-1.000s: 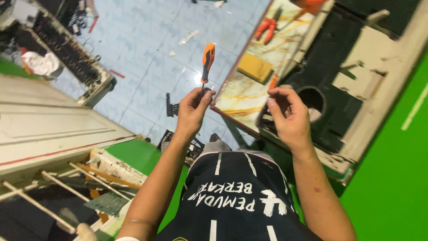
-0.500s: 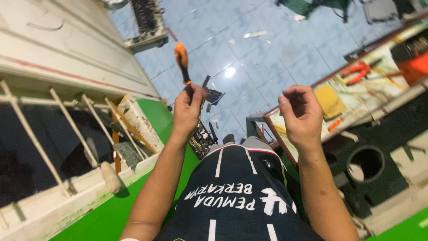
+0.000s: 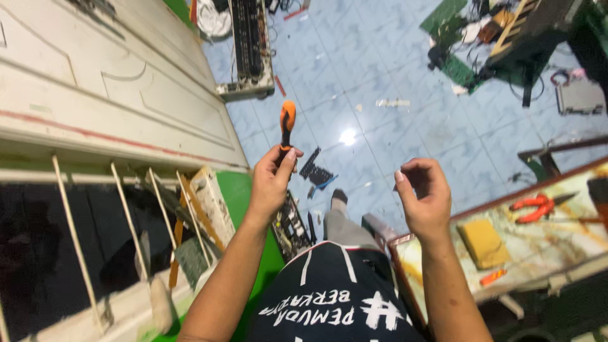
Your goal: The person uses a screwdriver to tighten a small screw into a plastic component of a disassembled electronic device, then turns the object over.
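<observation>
My left hand (image 3: 272, 180) is raised and grips a screwdriver with an orange and black handle (image 3: 287, 123), handle end pointing up and away. My right hand (image 3: 424, 196) is held up beside it, fingers curled with fingertips pinched together; anything between them is too small to make out. Both hands hover over a pale blue tiled floor (image 3: 392, 145). Below them are my dark shirt with white lettering and one leg with a foot (image 3: 339, 197) on the tiles.
A white panelled door (image 3: 114, 95) and a barred window (image 3: 82, 240) are on the left. A worn table (image 3: 538, 253) at right carries orange pliers (image 3: 535, 208) and a yellow block (image 3: 483, 242). Circuit boards (image 3: 291, 221), an opened appliance chassis (image 3: 250, 50) and cables litter the floor.
The view has swung left, away from the table and toward the door and window. Both hands stay raised; the left still holds the screwdriver, and the right has closed its fingers more.
</observation>
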